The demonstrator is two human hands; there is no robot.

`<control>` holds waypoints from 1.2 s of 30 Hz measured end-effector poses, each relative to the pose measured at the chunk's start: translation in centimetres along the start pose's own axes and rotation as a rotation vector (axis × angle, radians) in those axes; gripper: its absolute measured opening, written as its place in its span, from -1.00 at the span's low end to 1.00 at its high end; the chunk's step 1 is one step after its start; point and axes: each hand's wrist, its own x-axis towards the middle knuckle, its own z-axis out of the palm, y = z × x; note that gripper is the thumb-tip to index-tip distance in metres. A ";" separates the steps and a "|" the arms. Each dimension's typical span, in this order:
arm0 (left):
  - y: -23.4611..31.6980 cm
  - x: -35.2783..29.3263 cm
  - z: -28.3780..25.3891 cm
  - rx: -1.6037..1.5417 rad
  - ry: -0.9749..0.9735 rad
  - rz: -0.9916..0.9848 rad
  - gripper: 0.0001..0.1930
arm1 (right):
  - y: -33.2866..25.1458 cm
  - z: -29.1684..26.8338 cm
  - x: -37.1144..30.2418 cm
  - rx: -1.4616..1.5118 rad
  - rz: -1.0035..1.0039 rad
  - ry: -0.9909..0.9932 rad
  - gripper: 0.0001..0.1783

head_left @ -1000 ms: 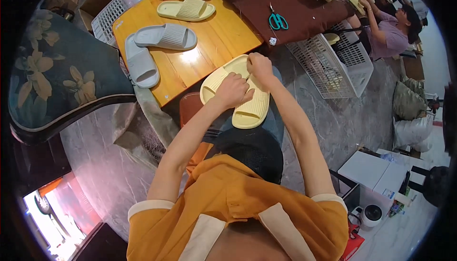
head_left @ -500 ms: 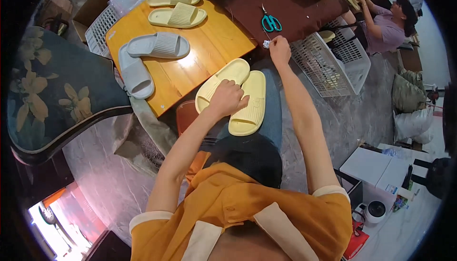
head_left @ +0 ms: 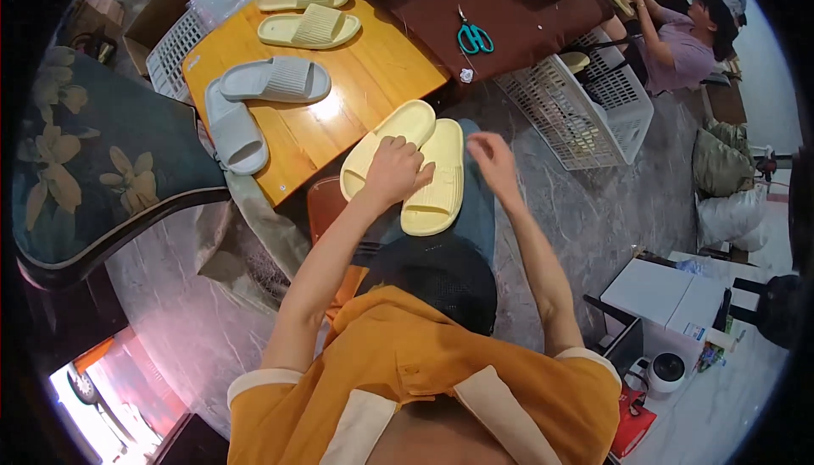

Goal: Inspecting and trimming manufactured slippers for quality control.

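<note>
A pair of pale yellow ribbed slide slippers rests on my lap, one slipper (head_left: 417,122) partly beneath my left hand and the other slipper (head_left: 438,185) to its right. My left hand (head_left: 395,168) is closed over the first slipper's strap, its thumb reaching the other one. Just right of the pair, my right hand (head_left: 494,161) hovers with loosely bent fingers and nothing visible in them. On the dark red cloth ahead lie teal-handled scissors (head_left: 475,38), blades pointing away. A small white crumpled bit (head_left: 465,76) sits at the cloth's near edge.
Grey slippers (head_left: 275,80) and more yellow slippers (head_left: 309,26) lie on the wooden table (head_left: 381,66). A white plastic crate (head_left: 577,117) stands at the right. Beyond it, another person (head_left: 678,45) handles yellow slippers. A flowered chair back (head_left: 110,151) is at the left.
My right hand has left the cloth's edge by the white bit and come back toward me, beside the slippers. My left hand keeps its hold on the slipper.
</note>
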 end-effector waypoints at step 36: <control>1.8 -7.9 -6.1 -1.388 0.838 -1.021 -0.26 | -3.9 1.3 -6.1 0.585 0.276 0.036 -0.36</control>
